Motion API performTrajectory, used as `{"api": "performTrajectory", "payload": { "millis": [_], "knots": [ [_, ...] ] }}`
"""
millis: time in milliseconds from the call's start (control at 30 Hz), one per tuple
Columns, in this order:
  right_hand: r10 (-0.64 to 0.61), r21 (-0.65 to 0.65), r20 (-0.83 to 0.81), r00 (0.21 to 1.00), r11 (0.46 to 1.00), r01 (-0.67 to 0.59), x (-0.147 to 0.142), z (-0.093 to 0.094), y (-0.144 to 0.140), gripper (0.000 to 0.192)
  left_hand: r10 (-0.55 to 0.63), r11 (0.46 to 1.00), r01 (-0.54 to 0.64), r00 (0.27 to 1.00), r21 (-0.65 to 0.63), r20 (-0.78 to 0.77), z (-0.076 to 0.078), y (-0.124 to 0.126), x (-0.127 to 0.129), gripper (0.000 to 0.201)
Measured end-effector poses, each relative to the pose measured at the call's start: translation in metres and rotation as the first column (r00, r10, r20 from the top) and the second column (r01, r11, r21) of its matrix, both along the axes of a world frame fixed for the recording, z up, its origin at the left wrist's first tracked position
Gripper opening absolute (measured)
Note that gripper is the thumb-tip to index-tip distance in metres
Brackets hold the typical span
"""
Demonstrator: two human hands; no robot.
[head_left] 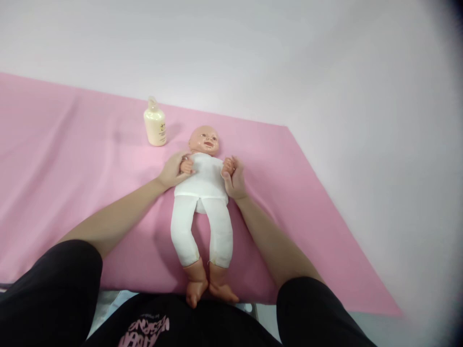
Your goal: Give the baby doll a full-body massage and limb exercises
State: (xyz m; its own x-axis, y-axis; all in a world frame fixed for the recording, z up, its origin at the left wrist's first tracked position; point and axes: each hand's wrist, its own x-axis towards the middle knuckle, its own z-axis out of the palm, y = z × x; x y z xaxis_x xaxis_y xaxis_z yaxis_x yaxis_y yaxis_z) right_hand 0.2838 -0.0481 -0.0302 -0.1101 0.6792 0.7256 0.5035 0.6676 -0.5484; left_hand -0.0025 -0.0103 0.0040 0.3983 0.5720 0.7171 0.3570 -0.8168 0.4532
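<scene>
White-clad baby doll (202,193) lies face-up on pink sheet (72,159).

You wear a black short-sleeved T-shirt (72,294) with pink lettering (144,331) across the chest; your forearms are bare

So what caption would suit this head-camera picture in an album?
Both hands, left hand and right hand, hold a baby doll by its hands on a pink cloth, cream bottle nearby.

I see the doll (202,193) has a glossy plastic head and feet, with a matt white cloth body between them. Under it lies smooth pink cloth (72,159), faintly creased. Beyond the doll's head stands a glossy cream plastic bottle (155,126).
</scene>
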Motion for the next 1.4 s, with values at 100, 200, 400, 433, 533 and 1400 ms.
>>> {"api": "performTrajectory", "payload": {
  "millis": [100, 200, 400, 433, 533, 1400],
  "knots": [
    [-0.089, 0.029, 0.016, 0.996, 0.996, 0.088, -0.002, 0.004, 0.005, 0.066, 0.111, 0.993, -0.107, 0.992, -0.055, 0.062, -0.007, 0.010, 0.001, 0.071],
    [-0.152, 0.043, 0.077, 0.985, 0.988, 0.149, -0.005, 0.013, 0.008, 0.065, 0.148, 0.984, -0.136, 0.984, -0.114, 0.103, -0.013, 0.018, 0.001, 0.079],
    [-0.218, -0.095, 0.146, 0.965, 0.968, 0.233, 0.004, 0.005, 0.020, 0.066, 0.140, 0.981, -0.132, 0.989, -0.145, 0.043, -0.012, 0.027, -0.002, 0.071],
    [-0.216, -0.130, 0.152, 0.964, 0.963, 0.236, 0.006, 0.001, 0.023, 0.066, 0.137, 0.982, -0.131, 0.990, -0.139, 0.035, -0.012, 0.029, -0.003, 0.069],
    [-0.210, -0.211, 0.162, 0.964, 0.947, 0.242, 0.013, -0.007, 0.030, 0.063, 0.160, 0.974, -0.155, 0.987, -0.168, 0.017, -0.016, 0.036, -0.006, 0.066],
    [-0.105, 0.063, 0.067, 0.992, 0.993, 0.100, -0.004, 0.014, -0.006, 0.063, -0.040, 0.999, 0.039, 0.998, -0.021, -0.042, 0.009, -0.007, -0.001, 0.036]
  ]
}}
